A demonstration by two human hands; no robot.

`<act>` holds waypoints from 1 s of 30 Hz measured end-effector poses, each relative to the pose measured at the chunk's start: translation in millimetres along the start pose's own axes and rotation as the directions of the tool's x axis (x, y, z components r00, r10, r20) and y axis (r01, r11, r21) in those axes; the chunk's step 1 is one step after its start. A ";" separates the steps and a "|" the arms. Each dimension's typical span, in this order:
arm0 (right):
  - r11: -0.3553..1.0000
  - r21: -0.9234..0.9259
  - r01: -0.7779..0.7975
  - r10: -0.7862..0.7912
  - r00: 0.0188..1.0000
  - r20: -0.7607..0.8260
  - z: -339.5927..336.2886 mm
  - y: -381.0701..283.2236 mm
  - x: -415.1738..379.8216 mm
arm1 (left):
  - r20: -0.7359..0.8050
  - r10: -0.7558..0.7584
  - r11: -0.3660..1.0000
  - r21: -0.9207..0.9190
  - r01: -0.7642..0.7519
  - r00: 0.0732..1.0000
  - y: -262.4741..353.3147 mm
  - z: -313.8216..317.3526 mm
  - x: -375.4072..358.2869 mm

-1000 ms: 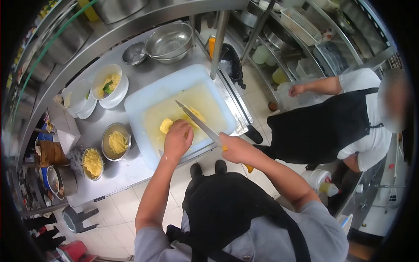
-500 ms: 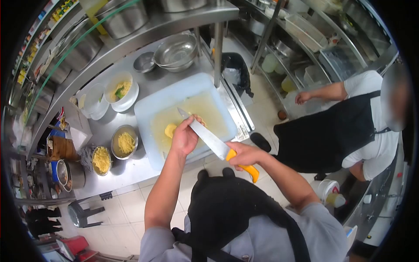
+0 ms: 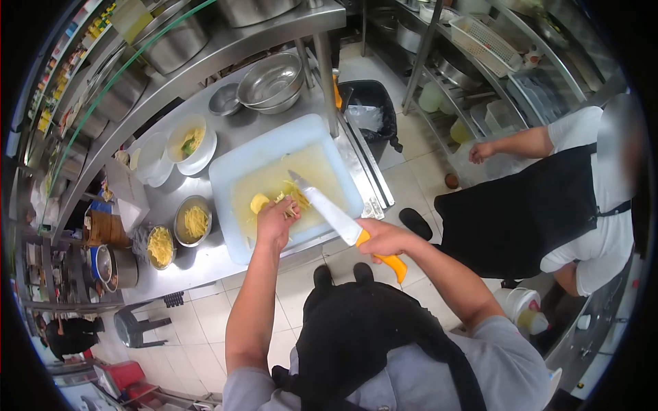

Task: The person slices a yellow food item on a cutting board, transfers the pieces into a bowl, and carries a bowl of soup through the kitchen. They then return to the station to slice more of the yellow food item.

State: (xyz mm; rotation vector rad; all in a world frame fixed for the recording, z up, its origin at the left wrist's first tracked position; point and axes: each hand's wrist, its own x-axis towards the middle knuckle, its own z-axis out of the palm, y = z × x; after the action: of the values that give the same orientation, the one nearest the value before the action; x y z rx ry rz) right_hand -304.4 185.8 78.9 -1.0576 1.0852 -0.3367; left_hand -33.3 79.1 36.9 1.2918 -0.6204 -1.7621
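My right hand is wrapped around the yellow handle of a large kitchen knife. The blade points up and left over the white cutting board, its tip beside a small heap of yellow potato-like strips. Low over the board, my left hand has its fingers curled around a few of the strips. Just above that hand lies a rounded yellow piece. Cloudy yellowish liquid wets the middle of the board.
Left of the board stand two metal bowls of yellow strips, a larger one and a smaller one. White bowls and a metal colander sit behind. An overhead shelf post rises at the back right. A co-worker in a black apron stands at right.
My left hand has come away from the blade, down and left, and now grips some strips. More of the strip heap shows. The knife stays in my right hand.
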 end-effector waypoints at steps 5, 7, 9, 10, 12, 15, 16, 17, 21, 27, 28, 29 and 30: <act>0.956 -0.272 -0.108 0.075 0.989 -0.126 -29.7 -5.8 -5.4 | -0.112 0.169 0.828 0.555 -0.080 0.979 15.1 5.1 7.4; 0.945 -0.309 -0.109 0.080 0.991 -0.104 -31.6 -1.1 1.8 | -0.055 0.263 0.495 0.865 -0.086 0.963 22.8 21.9 1.8; 0.932 -0.348 -0.106 0.082 0.993 -0.084 -30.6 0.1 9.5 | -0.069 0.243 0.468 0.882 -0.055 0.968 17.7 23.9 19.8; 0.919 -0.378 -0.109 0.085 0.993 -0.079 -27.5 -0.7 12.8 | -0.071 0.216 0.441 0.897 -0.033 0.974 11.3 22.6 31.4; 0.911 -0.396 -0.113 0.092 0.993 -0.072 -19.4 -0.5 17.4 | -0.042 0.318 0.342 0.937 -0.073 0.947 -3.0 21.1 43.3; 0.899 -0.429 -0.092 0.081 0.996 -0.045 -11.2 -5.2 19.5 | -0.029 0.399 0.300 0.949 -0.100 0.917 -7.9 29.3 40.9; 0.890 -0.442 -0.112 0.097 0.994 -0.055 -8.5 -12.6 17.0 | -0.056 0.389 0.358 0.929 -0.095 0.920 -2.6 36.7 37.5; 0.882 -0.453 -0.130 0.113 0.991 -0.065 -6.7 -17.6 14.9 | -0.051 0.390 0.354 0.930 -0.099 0.919 -1.1 38.7 37.0; 0.865 -0.486 -0.126 0.113 0.992 -0.055 -3.3 -23.4 10.4 | -0.103 0.359 0.513 0.852 -0.104 0.927 10.9 48.1 16.3; 0.869 -0.490 -0.073 0.054 0.997 -0.053 23.0 -71.7 6.4 | -0.145 0.418 0.675 0.710 -0.200 0.897 23.6 18.5 5.2; 0.876 -0.475 -0.080 0.073 0.997 -0.032 30.5 -81.6 12.3 | -0.137 0.456 0.673 0.699 -0.240 0.879 30.5 6.3 4.0; 0.884 -0.457 -0.095 0.097 0.995 -0.020 38.4 -89.9 19.2 | -0.135 0.489 0.648 0.717 -0.255 0.862 35.7 -15.5 9.1; 0.876 -0.475 -0.086 0.093 0.996 -0.007 48.1 -97.1 29.2 | -0.152 0.499 0.654 0.712 -0.256 0.853 46.3 -33.8 3.7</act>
State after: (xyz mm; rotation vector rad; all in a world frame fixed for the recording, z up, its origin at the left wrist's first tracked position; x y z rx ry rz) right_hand -225.7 143.1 146.5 -1.4355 1.2314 0.0221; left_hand 13.4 54.7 59.5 1.7317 -1.3024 -0.9264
